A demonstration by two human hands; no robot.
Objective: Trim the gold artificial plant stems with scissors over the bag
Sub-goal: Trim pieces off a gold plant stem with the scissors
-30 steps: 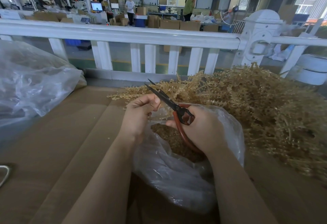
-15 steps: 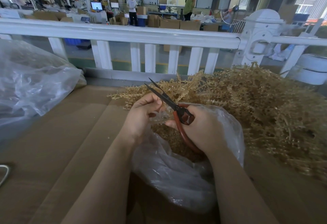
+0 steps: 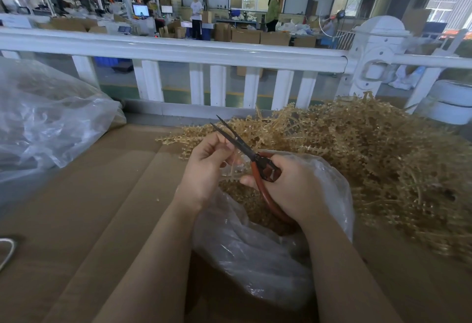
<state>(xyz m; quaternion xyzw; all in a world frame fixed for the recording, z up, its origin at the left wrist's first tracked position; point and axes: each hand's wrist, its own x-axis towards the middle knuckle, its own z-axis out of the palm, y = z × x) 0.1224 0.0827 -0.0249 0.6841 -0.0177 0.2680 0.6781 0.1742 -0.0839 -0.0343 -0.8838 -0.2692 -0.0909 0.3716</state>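
A clear plastic bag (image 3: 258,259) lies open in front of me, with gold trimmings (image 3: 245,202) inside it. My right hand (image 3: 293,187) grips red-handled scissors (image 3: 255,162) above the bag's mouth, their dark blades slightly apart and pointing up to the left. My left hand (image 3: 207,169) pinches a thin gold stem (image 3: 233,167) just left of the blades, over the bag. A big heap of gold artificial plant stems (image 3: 370,156) fills the table to the right.
The work surface is brown cardboard (image 3: 89,208). A large crumpled clear bag (image 3: 43,118) sits at the left. A white railing (image 3: 178,49) runs behind the table. People stand among boxes far behind it. A thin white loop (image 3: 6,251) lies at the left edge.
The scissor blades have opened slightly. My left hand has shifted a little and now holds the stem beside the blades. The bag and the heap have not moved.
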